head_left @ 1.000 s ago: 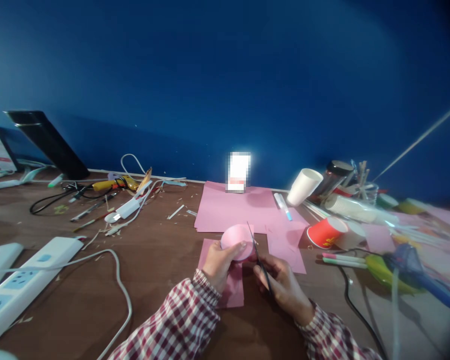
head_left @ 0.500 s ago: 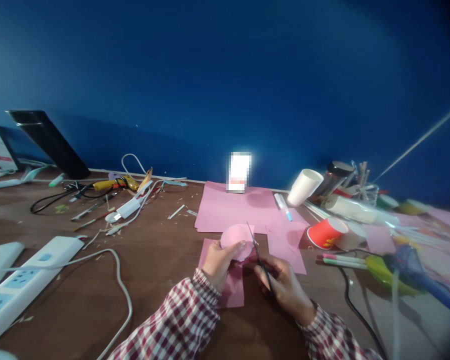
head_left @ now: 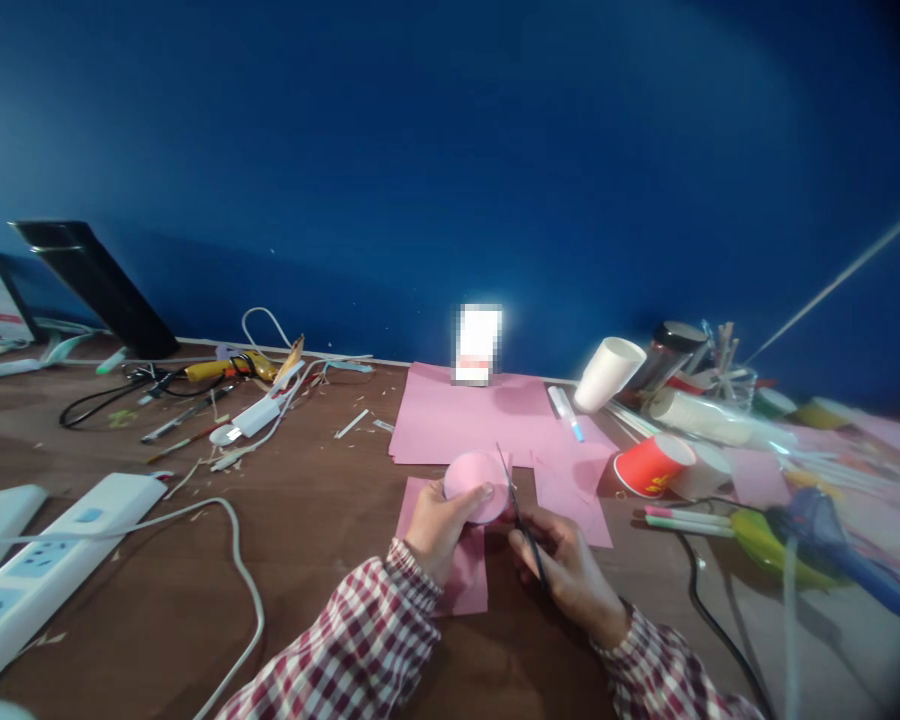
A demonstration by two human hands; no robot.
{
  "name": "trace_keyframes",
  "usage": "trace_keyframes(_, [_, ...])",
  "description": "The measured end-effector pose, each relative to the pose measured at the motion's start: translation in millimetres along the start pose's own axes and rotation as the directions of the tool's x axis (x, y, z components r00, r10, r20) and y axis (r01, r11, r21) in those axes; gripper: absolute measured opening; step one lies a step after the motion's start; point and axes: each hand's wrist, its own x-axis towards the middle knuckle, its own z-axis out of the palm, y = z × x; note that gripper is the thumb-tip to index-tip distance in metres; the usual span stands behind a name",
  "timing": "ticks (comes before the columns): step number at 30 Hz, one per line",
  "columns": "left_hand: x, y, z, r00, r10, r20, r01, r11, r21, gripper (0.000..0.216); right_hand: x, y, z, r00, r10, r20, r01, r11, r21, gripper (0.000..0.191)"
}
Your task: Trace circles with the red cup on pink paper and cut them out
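Note:
A round piece of pink paper (head_left: 471,474) is pinched in my left hand (head_left: 439,525), with the thumb lying across its face. My right hand (head_left: 566,572) is closed around a pair of dark scissors (head_left: 515,500). The blades point up and away from me along the right edge of the round paper. Whether the blades touch the paper, I cannot tell. Beneath my left hand a strip of pink paper (head_left: 466,590) lies on the brown table (head_left: 330,600). Larger pink sheets (head_left: 457,425) lie just beyond my hands.
A lit, blurred-out screen (head_left: 478,345) stands behind the sheets. To the right are a white paper cup (head_left: 609,375), a red paper cup (head_left: 654,465) and a marker (head_left: 568,414). On the left lie a power strip (head_left: 67,560), cables and a yellow-handled tool (head_left: 217,369).
The round paper has turned slightly in my left hand, and a corner at its top right no longer shows. The scissors have shifted very little.

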Motion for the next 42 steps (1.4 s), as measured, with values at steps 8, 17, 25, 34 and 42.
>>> trace_keyframes(8, [3.1,-3.8,-3.8,0.998,0.024,0.053,-0.024,1.0,-0.006,0.037,-0.2,-1.0,-0.2,1.0,-0.015,0.007,0.015,1.0,0.005,0.036])
trace_keyframes(17, [8.1,-7.6,-7.7,0.999,0.035,0.04,-0.035,0.999,-0.003,0.041,-0.5,-1.9,-1.4,1.0,0.003,0.015,-0.003,1.0,-0.006,0.037])
trace_keyframes(25, [6.9,-7.2,-8.4,0.998,0.041,0.039,-0.042,0.999,0.006,0.038,-0.6,-2.4,-2.1,1.0,-0.004,0.01,0.004,1.0,-0.005,0.034])
trace_keyframes(34, [6.7,-7.0,-7.4,0.999,0.044,0.028,-0.044,0.999,0.002,0.038,-0.8,-7.8,-2.2,1.0,-0.003,0.006,0.003,1.0,-0.014,0.034])
trace_keyframes(42, [5.9,-3.6,-6.1,1.0,0.021,0.005,-0.021,0.999,0.025,0.037,-1.3,-2.6,-4.9,1.0,-0.01,0.022,0.011,0.999,-0.037,0.032])
